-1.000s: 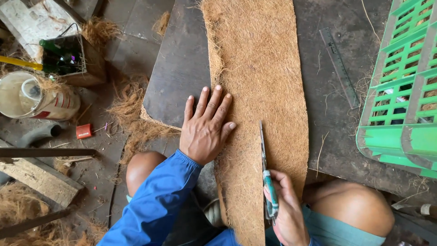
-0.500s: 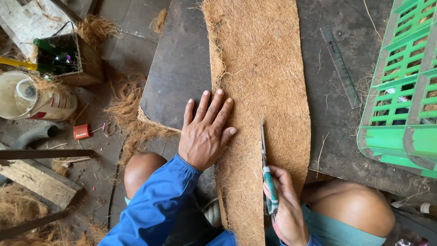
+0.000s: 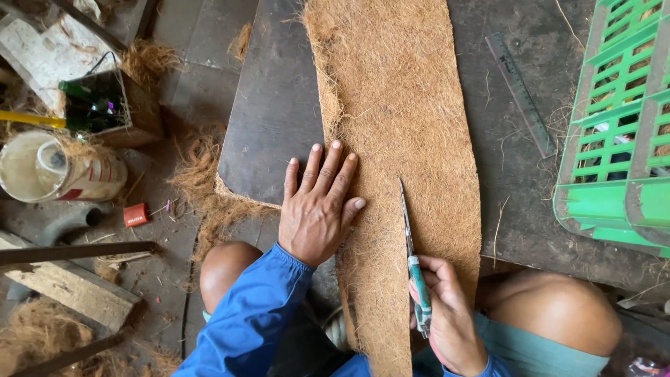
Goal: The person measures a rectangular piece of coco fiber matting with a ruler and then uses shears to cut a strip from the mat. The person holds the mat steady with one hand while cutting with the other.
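Brown coir mat [image 3: 405, 139], flat, partly slit

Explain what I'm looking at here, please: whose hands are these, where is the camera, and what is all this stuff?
There is no machine: a person works with bare hands, and the one camera sits on their head, looking down past their knees. The left hand lies flat on the edge of a long brown coconut-fibre mat, pressing it onto a dark board. The right hand grips scissors with teal handles, blades lying on the mat. A ruler lies on the board to the right, beside a green plastic crate. On the floor to the left are loose fibre, a white bucket and a box of bottles.
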